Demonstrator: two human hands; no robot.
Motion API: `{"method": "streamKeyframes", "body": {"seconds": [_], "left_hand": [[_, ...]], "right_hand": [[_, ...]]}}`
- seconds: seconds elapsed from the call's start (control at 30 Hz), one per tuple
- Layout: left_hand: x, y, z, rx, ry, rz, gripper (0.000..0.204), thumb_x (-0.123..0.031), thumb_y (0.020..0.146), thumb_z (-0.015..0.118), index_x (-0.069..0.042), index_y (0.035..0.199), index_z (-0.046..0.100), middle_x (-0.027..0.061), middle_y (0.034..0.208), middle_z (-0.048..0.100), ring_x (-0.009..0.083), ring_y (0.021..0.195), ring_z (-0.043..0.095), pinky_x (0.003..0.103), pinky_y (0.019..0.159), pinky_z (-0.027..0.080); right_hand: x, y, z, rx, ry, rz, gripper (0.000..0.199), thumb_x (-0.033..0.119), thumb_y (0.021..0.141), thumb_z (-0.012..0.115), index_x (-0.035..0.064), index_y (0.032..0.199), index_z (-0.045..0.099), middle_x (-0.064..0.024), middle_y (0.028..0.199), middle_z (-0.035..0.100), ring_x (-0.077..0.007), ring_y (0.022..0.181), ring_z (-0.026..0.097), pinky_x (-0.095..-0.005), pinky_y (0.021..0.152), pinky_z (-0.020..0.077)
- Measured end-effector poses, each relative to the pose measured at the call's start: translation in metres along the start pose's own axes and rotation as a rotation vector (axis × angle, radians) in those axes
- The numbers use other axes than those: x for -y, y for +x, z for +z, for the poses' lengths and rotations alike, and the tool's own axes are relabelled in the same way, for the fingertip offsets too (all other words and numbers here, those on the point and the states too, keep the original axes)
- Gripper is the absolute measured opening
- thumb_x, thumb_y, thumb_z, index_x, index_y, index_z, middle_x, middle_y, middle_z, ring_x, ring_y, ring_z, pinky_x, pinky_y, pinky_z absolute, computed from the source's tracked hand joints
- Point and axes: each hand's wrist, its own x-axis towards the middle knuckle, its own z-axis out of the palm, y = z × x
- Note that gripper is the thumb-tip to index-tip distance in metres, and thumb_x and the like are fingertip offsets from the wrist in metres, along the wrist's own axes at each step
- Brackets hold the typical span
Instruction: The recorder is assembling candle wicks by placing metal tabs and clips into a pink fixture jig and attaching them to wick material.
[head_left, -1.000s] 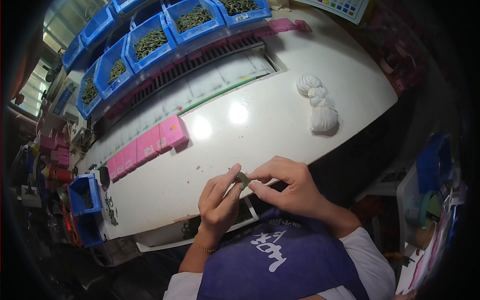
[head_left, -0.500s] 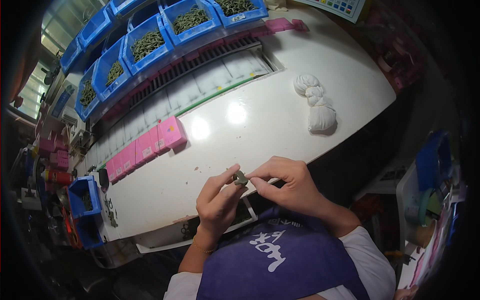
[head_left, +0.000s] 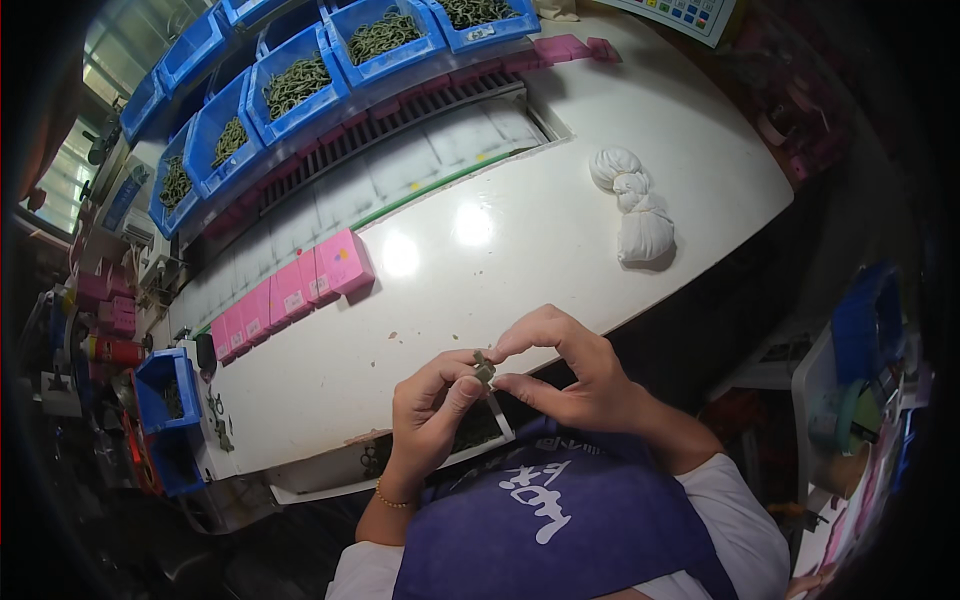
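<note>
Above the front edge of the white table (head_left: 540,250), my left hand (head_left: 430,400) pinches a small dark-green ring (head_left: 484,372) between thumb and fingers. Part of the ring is hidden behind those fingertips. Just to its right is my right hand (head_left: 570,370), its thumb and forefinger spread apart, with nothing visible between them. The fingertips are very close to the ring; whether they touch it I cannot tell. Heaps of similar green rings (head_left: 297,88) fill several blue bins (head_left: 345,98) at the back left.
A row of pink blocks (head_left: 290,287) stands along a tray at the left. On the table's right lies a knotted white cloth bag (head_left: 645,235). More green pieces (head_left: 222,425) lie by the left edge, beside small blue bins (head_left: 165,395). An open drawer (head_left: 505,420) sits under my hands.
My right thumb and forefinger have parted and come off the ring. The left hand has turned the ring and lowered it slightly, its forefinger now curled down.
</note>
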Motion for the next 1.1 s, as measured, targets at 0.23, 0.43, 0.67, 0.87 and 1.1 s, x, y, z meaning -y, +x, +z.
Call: {"method": "streamKeyframes", "body": {"seconds": [0.23,0.43,0.67,0.87,1.1], "left_hand": [[0.000,0.000,0.000,-0.007,0.026,0.004,0.017,-0.011,0.101,0.059,0.005,0.097,0.065,0.0146,0.110,0.067,0.0138,0.091,0.062,0.028,0.083,0.051],[0.001,-0.001,-0.001,-0.008,0.005,-0.005,0.016,-0.010,0.101,0.059,0.005,0.098,0.064,0.0147,0.110,0.067,0.0141,0.091,0.062,0.028,0.083,0.051],[0.000,-0.001,0.000,-0.009,0.001,-0.012,0.017,-0.011,0.101,0.058,0.005,0.098,0.064,0.0155,0.112,0.067,0.0137,0.090,0.062,0.029,0.083,0.051],[0.000,0.000,0.001,-0.007,-0.001,0.002,0.018,-0.013,0.101,0.059,0.004,0.099,0.064,0.0164,0.112,0.067,0.0142,0.091,0.062,0.029,0.084,0.051],[0.000,0.000,0.001,-0.009,-0.013,0.004,0.018,-0.013,0.101,0.059,0.004,0.100,0.063,0.0167,0.112,0.067,0.0143,0.091,0.062,0.029,0.084,0.051]], "right_hand": [[-0.002,0.000,0.004,-0.017,0.033,-0.054,0.041,-0.003,0.081,0.075,0.0028,0.118,0.057,-0.0088,0.100,0.066,-0.0210,0.094,0.064,-0.0329,0.083,0.0526],[-0.001,0.002,0.006,-0.028,0.017,-0.066,0.043,-0.004,0.081,0.074,0.0028,0.119,0.056,-0.0086,0.099,0.066,-0.0211,0.092,0.064,-0.0331,0.083,0.0525],[0.000,-0.001,0.009,-0.057,0.020,-0.048,0.041,-0.004,0.081,0.075,0.0028,0.118,0.058,-0.0084,0.097,0.066,-0.0204,0.091,0.065,-0.0325,0.081,0.0528],[-0.001,-0.005,0.012,-0.113,0.008,-0.052,0.038,-0.004,0.081,0.075,0.0025,0.116,0.060,-0.0095,0.095,0.066,-0.0199,0.088,0.066,-0.0310,0.077,0.0540],[-0.002,-0.007,0.012,-0.100,0.026,-0.044,0.038,-0.005,0.082,0.075,0.0023,0.116,0.059,-0.0095,0.095,0.066,-0.0191,0.088,0.066,-0.0304,0.076,0.0539]]}}
